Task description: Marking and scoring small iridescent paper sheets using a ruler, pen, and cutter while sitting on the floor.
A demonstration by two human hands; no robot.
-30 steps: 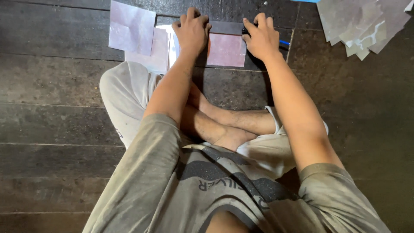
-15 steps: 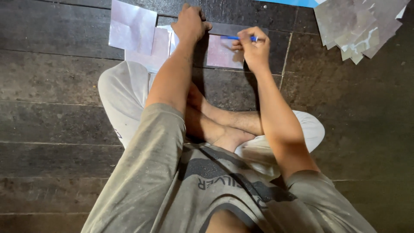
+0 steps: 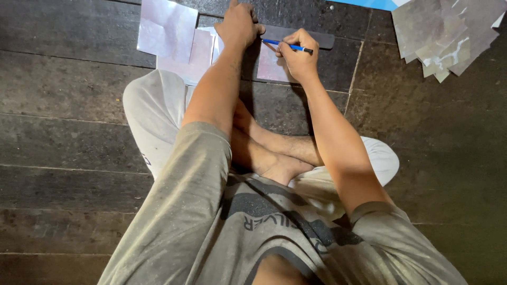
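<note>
The right hand (image 3: 297,55) pinches a blue pen (image 3: 288,45) with its tip at the dark ruler (image 3: 311,38), which the left hand (image 3: 240,26) presses flat, fingers spread, onto a pinkish sheet (image 3: 268,66) on the floor. The sheet looks thin and light, likely to slide, so it wants pinning near the line. More sheets (image 3: 169,26) lie to the left and a pile (image 3: 446,34) at the far right.

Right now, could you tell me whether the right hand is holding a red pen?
No, the right hand holds a blue pen over the pink sheet.
</note>
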